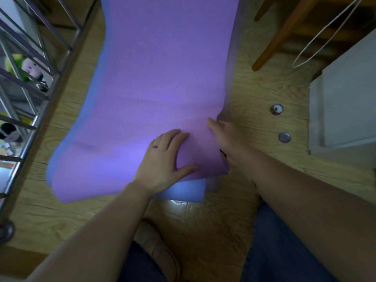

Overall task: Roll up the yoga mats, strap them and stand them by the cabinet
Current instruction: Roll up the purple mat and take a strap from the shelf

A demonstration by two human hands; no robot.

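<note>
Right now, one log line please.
purple mat: unrolled atop blue mat | left hand: flat on it | right hand: gripping its right edge

The upper mat (154, 88) lies on the lower mat (187, 190), which lies on the floor (254, 94). The lower mat projects past the upper mat's left edge and past its near end.

The left hand (162, 159) rests flat on the upper mat, close to its near end and right of its centre line. The right hand (225, 139) grips the upper mat's right edge, just beside the left hand, thumb on top.

Left of the upper mat stands a metal rack (40, 98), with a soft toy (28, 68) inside it. Right of the upper mat, two round discs (276, 109) lie on the floor, one behind the other. Further right stands the cabinet (345, 102). A wooden leg (284, 31) slants to the right of the upper mat's far part. A shoe (158, 245) rests on the floor before the near end.
</note>
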